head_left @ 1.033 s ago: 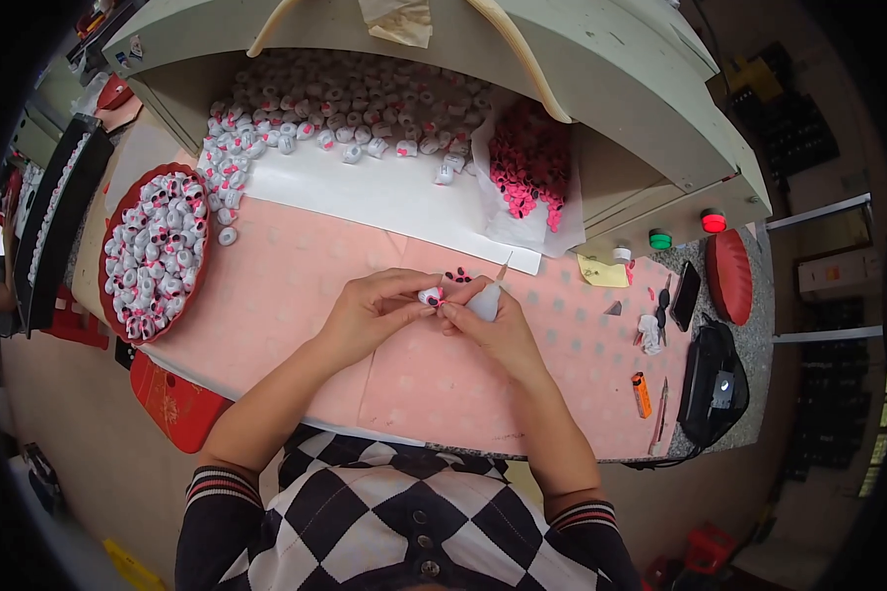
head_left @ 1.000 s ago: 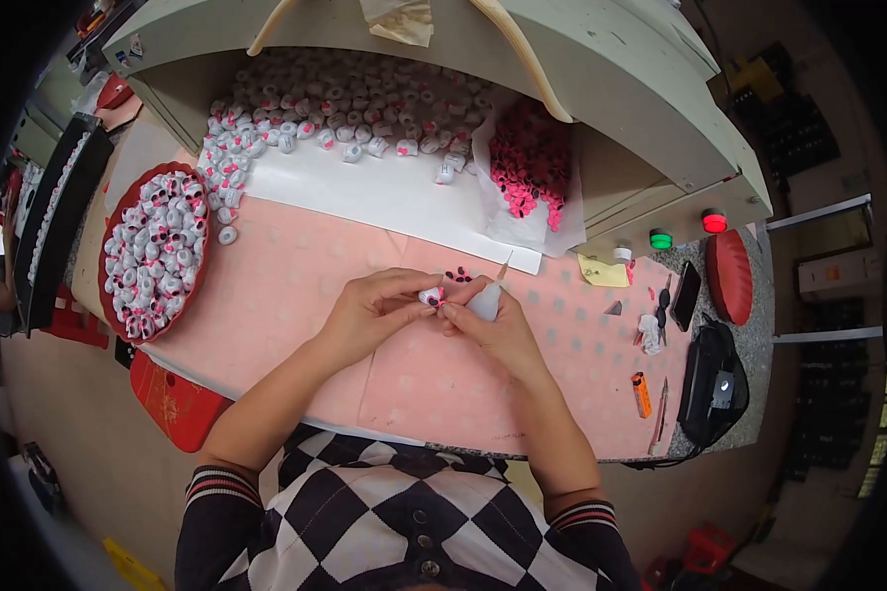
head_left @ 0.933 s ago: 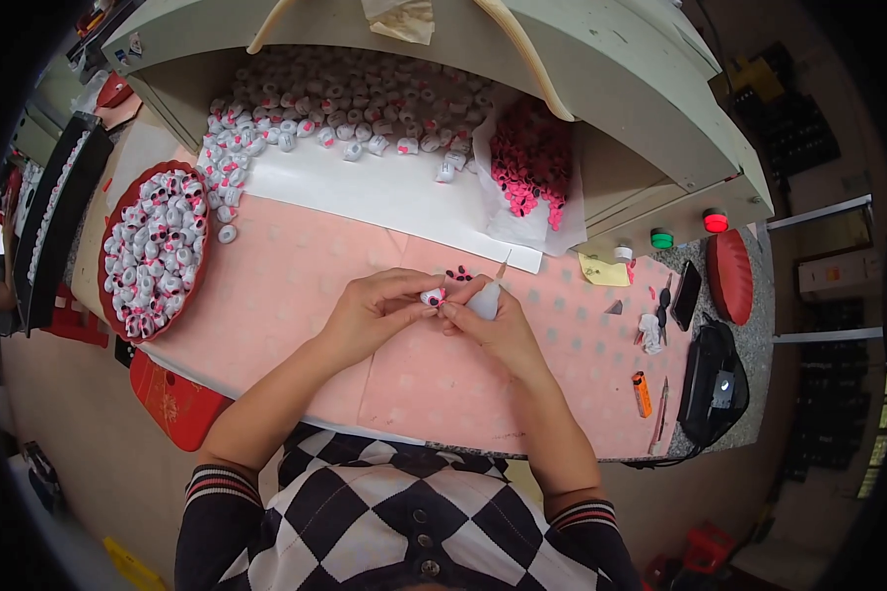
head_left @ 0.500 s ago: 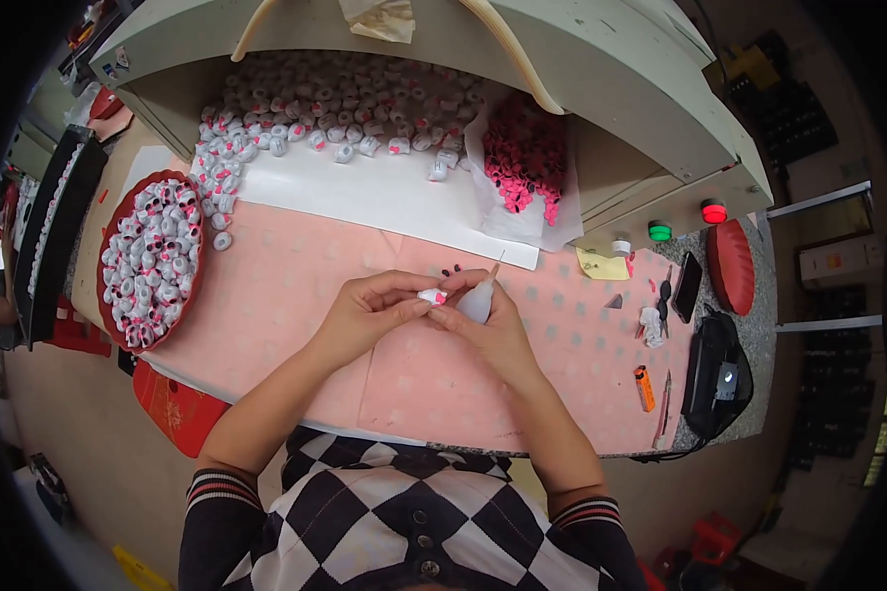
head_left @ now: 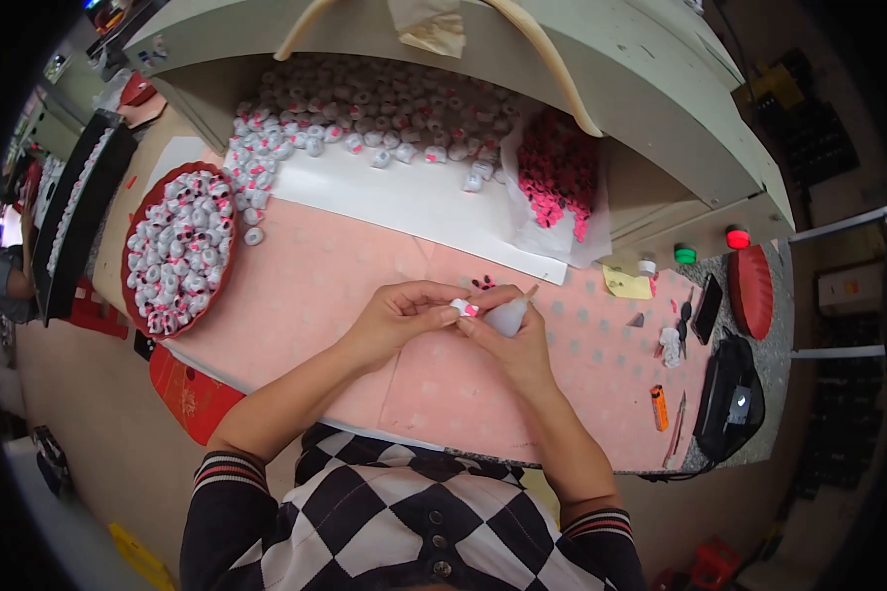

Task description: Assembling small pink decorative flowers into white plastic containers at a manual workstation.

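While both forearms angled inward across the near edge of the tabletop (head_left: 315, 266), the two hands met above its middle, well apart from the left and right edges. The left hand (head_left: 394, 320) reached in from the left with bent wrist, its index finger above and thumb below, grasping a small white piece (head_left: 464, 307) with a pink patch between their tips. The right hand (head_left: 514, 345) faced it, fingers curled, the thumb and fingertips drawn up beside the piece; whether they pressed on it could not be told. That same hand gripped a pale squeeze bottle (head_left: 507, 317), whose narrow tip slanted up toward the far right corner. Just beyond the fingers lay several small dark pieces (head_left: 483, 283). Toward the left edge, a red tray (head_left: 229, 271) stood full of white pieces, well apart from the left hand.
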